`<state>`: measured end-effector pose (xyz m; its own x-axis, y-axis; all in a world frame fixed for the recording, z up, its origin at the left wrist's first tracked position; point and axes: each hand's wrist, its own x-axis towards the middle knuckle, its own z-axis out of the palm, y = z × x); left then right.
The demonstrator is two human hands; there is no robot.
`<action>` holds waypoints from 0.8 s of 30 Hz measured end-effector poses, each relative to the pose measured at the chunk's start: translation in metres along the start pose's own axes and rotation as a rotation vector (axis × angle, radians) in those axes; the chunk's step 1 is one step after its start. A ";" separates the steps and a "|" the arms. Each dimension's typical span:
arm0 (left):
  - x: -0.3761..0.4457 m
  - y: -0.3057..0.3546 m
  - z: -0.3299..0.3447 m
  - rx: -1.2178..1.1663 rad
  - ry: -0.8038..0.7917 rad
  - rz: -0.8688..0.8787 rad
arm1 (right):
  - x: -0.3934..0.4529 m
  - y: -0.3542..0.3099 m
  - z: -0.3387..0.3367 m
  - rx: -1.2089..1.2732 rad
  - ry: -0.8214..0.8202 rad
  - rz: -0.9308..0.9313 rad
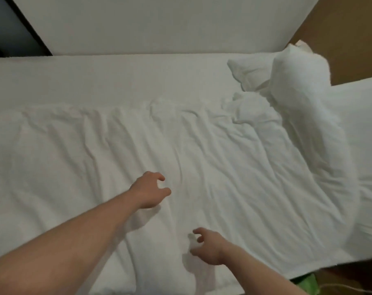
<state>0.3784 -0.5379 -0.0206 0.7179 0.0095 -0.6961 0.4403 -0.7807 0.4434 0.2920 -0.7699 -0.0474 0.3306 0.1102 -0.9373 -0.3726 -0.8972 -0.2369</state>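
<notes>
duvet beneath left hand, right hand

dim, soft, greenish light; faint shadows under each hand, slight blur, wide-angle bending at the edges.

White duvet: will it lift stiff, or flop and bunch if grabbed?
Likely floppy: the white duvet lies in soft creases, rumpled near the pillow. It looks puffy, so probably light for its bulk. A pinch by the left hand would probably bunch it locally.
</notes>
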 end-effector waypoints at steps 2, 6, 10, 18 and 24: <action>0.000 0.041 0.018 0.027 -0.034 0.024 | -0.016 0.036 -0.035 -0.015 0.254 -0.066; 0.003 0.116 0.041 0.058 -0.060 0.084 | -0.045 0.101 -0.128 0.140 0.657 -0.085; 0.017 0.177 0.049 0.089 -0.040 0.140 | -0.060 0.158 -0.237 0.231 1.119 -0.090; 0.050 0.253 0.050 0.055 0.056 0.160 | -0.026 0.265 -0.361 0.434 1.048 0.177; 0.063 0.274 0.057 0.053 0.057 0.207 | -0.005 0.291 -0.309 0.670 0.703 0.107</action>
<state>0.5135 -0.7867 0.0243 0.8199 -0.1208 -0.5596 0.2520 -0.8016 0.5422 0.4502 -1.1642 -0.0330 0.6268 -0.4332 -0.6477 -0.7748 -0.4346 -0.4591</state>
